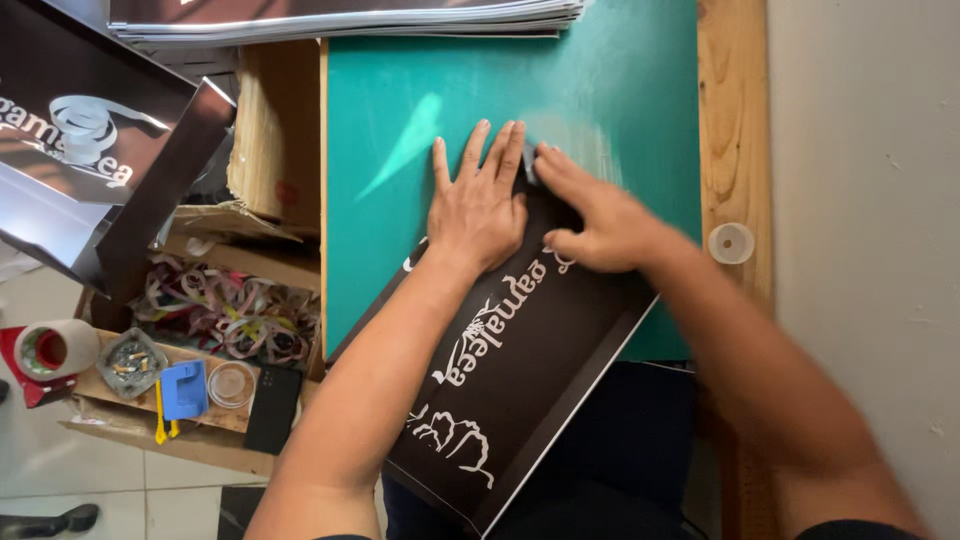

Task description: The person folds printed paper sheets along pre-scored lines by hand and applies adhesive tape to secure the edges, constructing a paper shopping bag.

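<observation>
The left hand (478, 208) lies flat, fingers spread, hiding the dark brown printed card sheet's (520, 380) top edge, beside it the blurred right hand (600, 222) pinches a barely visible small tool.

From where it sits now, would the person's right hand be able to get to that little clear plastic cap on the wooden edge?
Probably yes. The right hand rests on the dark printed sheet, and the clear cap lies just beside the forearm on the wooden strip, with nothing between them.
</observation>
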